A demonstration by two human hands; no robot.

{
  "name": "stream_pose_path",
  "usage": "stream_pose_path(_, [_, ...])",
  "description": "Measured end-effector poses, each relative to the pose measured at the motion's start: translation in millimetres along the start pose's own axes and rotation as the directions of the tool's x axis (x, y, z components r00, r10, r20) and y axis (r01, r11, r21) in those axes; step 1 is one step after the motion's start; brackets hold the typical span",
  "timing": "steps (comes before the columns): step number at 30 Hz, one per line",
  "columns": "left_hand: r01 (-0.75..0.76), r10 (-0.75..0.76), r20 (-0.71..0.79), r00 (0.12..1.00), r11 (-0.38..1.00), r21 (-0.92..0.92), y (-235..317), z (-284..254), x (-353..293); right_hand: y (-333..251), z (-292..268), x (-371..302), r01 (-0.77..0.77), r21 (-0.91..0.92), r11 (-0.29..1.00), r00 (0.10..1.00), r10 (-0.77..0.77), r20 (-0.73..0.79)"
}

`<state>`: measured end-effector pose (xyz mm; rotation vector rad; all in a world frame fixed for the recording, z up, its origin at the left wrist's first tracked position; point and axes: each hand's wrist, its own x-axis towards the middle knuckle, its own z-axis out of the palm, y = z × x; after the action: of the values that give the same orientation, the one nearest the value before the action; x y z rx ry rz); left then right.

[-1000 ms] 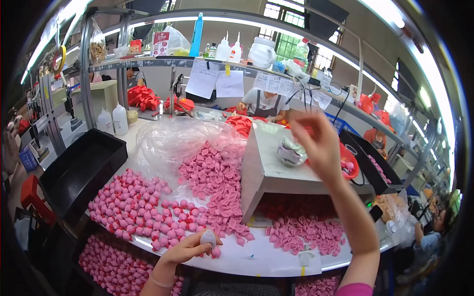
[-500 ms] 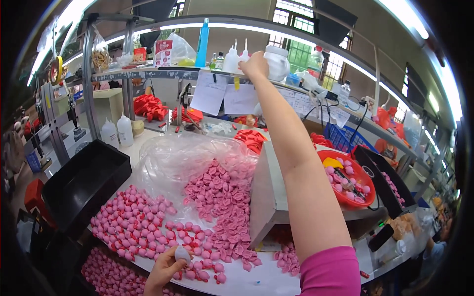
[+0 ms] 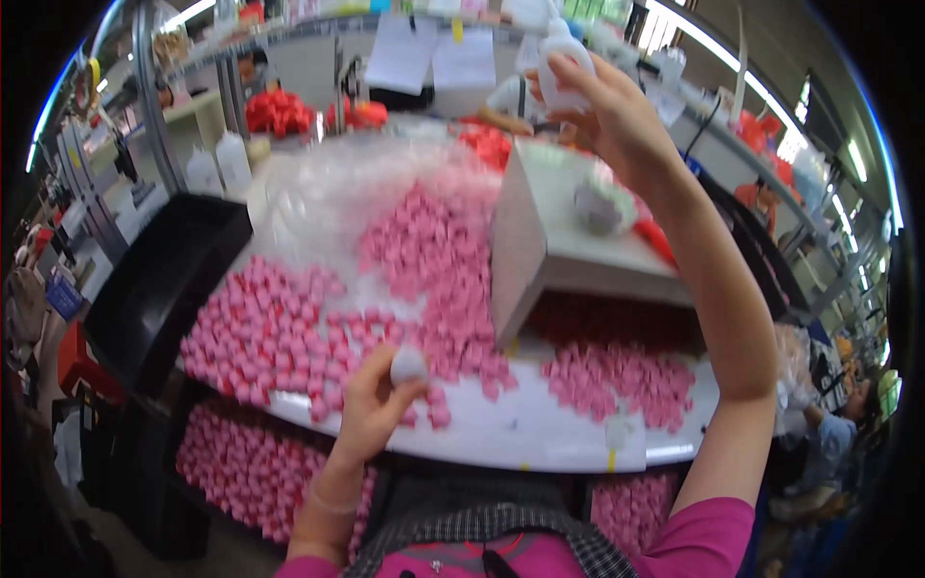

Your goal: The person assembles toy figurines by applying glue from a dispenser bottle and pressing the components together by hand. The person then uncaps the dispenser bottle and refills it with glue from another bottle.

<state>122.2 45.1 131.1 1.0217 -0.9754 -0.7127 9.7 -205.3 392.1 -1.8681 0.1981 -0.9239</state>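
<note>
My right hand (image 3: 631,125) is raised over a light grey box-like stand (image 3: 520,246), its fingers closed round a white squeeze bottle (image 3: 559,67) with a thin nozzle pointing up. Above the front of the table (image 3: 501,429), my left hand (image 3: 366,405) pinches a pale grey-white, rounded lump (image 3: 409,365) whose kind I cannot make out. Just beyond it lie many pink balls with red bits (image 3: 260,332). A heap of small pink, petal-like pieces (image 3: 424,250) spreads beside them. More pink pieces (image 3: 626,380) lie in front of the stand's opening.
On the left a black tray (image 3: 159,289) sits tilted. Two white bottles (image 3: 232,162) stand behind it. A clear plastic bag (image 3: 318,188) lies behind the pink heaps. Below the table edge, a bin holds more pink balls (image 3: 246,472). A shelf rail (image 3: 279,39) crosses the back.
My right hand has come back from the shelf with the white squeeze bottle. My left hand, still pinching the pale lump, appears higher in view. The view has tilted down and is blurred.
</note>
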Motion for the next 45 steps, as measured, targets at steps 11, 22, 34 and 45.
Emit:
stream_pose_path(11, [-0.04,0.033,0.072,0.997,0.994,0.105,-25.6,59.5,-61.3,53.1,32.3,-312.7,-0.101,-0.563,0.821,0.984,0.167,0.067])
stream_pose_path(22, [0.009,-0.027,0.133,0.991,0.991,0.13,-34.2,76.3,-69.6,43.0,18.1,-328.4,-0.046,-0.693,0.719,0.985,0.147,0.087])
stream_pose_path(34, [-0.066,0.045,0.091,0.995,0.968,0.243,-34.1,68.8,-70.0,25.8,12.6,-313.9,0.081,-0.835,0.545,0.964,0.169,0.203])
stream_pose_path(45, [-0.128,0.117,0.199,0.973,0.991,0.044,-36.8,111.4,-65.2,-38.5,12.3,-268.8,0.64,-0.766,-0.069,0.767,0.13,0.629])
